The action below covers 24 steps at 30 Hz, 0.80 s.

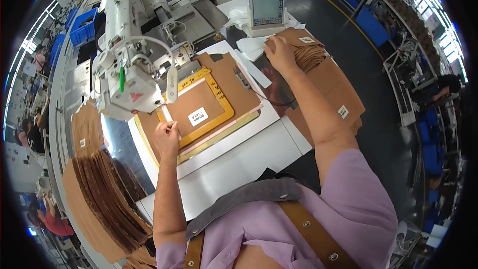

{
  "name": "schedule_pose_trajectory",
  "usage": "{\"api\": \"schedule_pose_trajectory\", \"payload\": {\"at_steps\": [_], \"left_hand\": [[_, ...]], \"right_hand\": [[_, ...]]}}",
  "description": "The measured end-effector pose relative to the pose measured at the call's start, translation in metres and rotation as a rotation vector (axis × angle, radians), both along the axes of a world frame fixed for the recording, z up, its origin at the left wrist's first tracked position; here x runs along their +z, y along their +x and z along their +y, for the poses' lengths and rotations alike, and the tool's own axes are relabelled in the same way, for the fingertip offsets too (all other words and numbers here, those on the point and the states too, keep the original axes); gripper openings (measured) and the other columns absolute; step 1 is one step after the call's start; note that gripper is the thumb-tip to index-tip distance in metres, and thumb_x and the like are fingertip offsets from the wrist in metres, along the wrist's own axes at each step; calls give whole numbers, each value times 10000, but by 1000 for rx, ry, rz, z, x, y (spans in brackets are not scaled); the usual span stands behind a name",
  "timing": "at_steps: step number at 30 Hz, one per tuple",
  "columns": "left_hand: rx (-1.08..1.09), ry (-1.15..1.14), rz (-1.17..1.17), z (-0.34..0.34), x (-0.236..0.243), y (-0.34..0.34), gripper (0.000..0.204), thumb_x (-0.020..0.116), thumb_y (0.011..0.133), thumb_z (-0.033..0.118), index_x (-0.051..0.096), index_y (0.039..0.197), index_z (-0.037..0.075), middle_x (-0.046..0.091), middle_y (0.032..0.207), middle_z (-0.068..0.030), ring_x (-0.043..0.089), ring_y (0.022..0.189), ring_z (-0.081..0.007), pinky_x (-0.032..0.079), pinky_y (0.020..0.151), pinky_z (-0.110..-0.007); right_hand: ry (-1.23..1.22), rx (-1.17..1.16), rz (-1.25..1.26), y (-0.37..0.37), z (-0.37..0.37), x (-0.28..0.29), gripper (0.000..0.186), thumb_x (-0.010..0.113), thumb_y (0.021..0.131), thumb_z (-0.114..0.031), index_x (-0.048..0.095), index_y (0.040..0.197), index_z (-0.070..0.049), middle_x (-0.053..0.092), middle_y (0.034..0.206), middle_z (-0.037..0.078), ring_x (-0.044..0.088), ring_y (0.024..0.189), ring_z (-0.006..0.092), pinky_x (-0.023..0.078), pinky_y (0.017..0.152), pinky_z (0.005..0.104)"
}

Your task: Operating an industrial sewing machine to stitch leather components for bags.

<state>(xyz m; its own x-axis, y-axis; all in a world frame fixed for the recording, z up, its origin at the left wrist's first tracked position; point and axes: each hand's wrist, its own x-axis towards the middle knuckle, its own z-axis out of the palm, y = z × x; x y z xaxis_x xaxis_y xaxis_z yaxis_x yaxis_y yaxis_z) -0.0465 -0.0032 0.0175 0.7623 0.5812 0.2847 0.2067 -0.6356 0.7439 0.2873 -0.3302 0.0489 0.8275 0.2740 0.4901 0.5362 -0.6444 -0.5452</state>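
My left hand is closed in a pinch at the left corner of a yellow frame; what its fingertips hold is too small to make out. Inside the frame lies a flat brown panel with a white printed label. Beneath them are a larger brown sheet and a white board. At the right, my right hand reaches to the far end of a pile of brown panels, its fingers bent over the edge of the top one. The sewing machine head stands over the frame's left side.
Another stack of brown panels leans by my left arm. A screen on a stand is beyond my right hand. A small grey tool with a dark cable lies right of the frame. Blue bins and racks line the room.
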Motion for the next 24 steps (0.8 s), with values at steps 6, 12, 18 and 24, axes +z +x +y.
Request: {"api": "schedule_pose_trajectory", "payload": {"at_steps": [6, 12, 18, 24], "left_hand": [[103, -41, 63, -4, 3, 19, 100, 733, 891, 73, 722, 869, -24, 562, 789, -14, 478, 637, -79, 408, 590, -255], [215, -182, 18, 18, -21, 26, 109, 711, 944, 78, 708, 923, -29, 551, 849, 30, 480, 692, -38, 429, 636, -197], [229, -143, 19, 28, -43, 30, 117, 725, 945, 102, 724, 943, -15, 605, 736, 35, 499, 635, -20, 427, 598, -189], [261, -206, -16, 23, -48, 31, 149, 751, 916, 120, 707, 914, -22, 597, 783, 40, 440, 624, -29, 362, 536, -224]], "right_hand": [[-335, -180, 104, 84, -9, -5, 641, 686, 910, -285, 471, 1444, -3, 500, 1389, 200, 530, 1254, 377, 461, 1046, 454], [-444, -217, 178, 109, 5, -24, 759, 700, 888, -366, 412, 1498, -18, 523, 1336, 185, 485, 1291, 336, 404, 1074, 462], [-450, -253, 254, 119, 5, -26, 823, 680, 895, -432, 357, 1533, -24, 520, 1345, 195, 476, 1305, 353, 375, 1085, 504], [-466, -276, 269, 121, 5, -29, 863, 655, 890, -492, 345, 1539, -16, 508, 1370, 216, 480, 1309, 357, 374, 1078, 497]]}}
